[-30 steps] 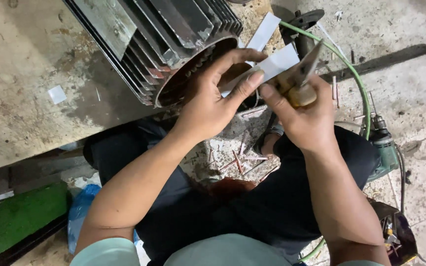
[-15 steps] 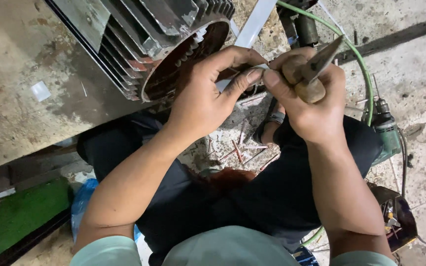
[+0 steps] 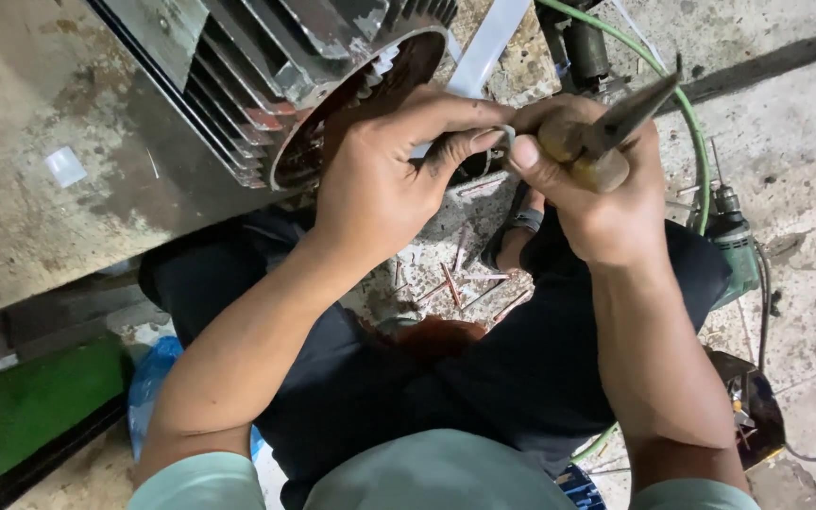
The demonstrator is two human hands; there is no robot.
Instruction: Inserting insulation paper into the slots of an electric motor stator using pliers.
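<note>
1. Two hands meet at the open mouth of the finned motor housing [image 3: 266, 85], closer together than a second ago.
2. The left hand [image 3: 384, 184] pinches a small pale strip [image 3: 505, 134] between thumb and forefinger, fingers narrow.
3. The right hand [image 3: 597, 189] is closed around a wooden-handled tool [image 3: 606, 142], its dark metal tip pointing to 1 o'clock; its thumb now presses the same strip.
4. The longer pale strip [image 3: 488, 42] at 12 o'clock has moved clear of the fingers, so only the small piece is being worked.
5. Copper scraps [image 3: 455, 283] lie on the floor at 6 o'clock, and a green drill [image 3: 734, 236] lies at 3 o'clock.
</note>
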